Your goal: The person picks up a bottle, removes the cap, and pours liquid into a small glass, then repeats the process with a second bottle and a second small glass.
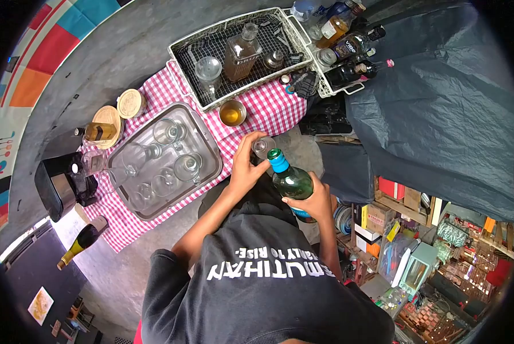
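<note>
While the right hand (315, 199) wraps fingers aptly round the belly of the likely heavy, slick green bottle (293, 182), the left hand (244, 171) curls fingers about a fragile-looking glass (264, 147).

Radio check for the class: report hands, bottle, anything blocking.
Left hand holding clear glass. Right hand gripping green bottle. Bottle neck overlaps glass in view, contact unclear. Nothing visible between them.

"MUTIHAN", "TO RISE" on shirt (268, 304)
</note>
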A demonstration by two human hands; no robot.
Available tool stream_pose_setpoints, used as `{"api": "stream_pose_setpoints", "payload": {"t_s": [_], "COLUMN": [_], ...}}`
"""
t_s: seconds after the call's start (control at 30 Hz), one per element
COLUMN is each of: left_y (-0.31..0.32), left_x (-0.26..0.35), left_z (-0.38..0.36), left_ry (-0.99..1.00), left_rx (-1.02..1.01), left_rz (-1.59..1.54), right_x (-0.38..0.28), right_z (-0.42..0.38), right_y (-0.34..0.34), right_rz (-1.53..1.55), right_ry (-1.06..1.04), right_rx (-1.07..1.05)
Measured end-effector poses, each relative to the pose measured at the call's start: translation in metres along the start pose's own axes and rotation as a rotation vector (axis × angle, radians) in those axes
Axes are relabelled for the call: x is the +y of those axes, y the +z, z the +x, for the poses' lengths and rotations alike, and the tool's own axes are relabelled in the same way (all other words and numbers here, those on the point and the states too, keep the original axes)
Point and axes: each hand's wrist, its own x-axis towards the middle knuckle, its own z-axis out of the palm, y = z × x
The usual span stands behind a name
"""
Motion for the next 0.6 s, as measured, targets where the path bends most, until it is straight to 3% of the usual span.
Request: {"api": "stream_pose_setpoints", "payload": {"t_s": [0.6], "left_y": [-0.008], "left_x": [0.005], "left_z": [0.006], "left_ry": [0.040], "left_rx": [-0.082], "left_rz": [0.113], "right_x": [-0.013], "right_z": [-0.004], "right_y": [0.000], "right_rz": [-0.074], "right_ry": [0.050], "right_rx": [0.003]}}
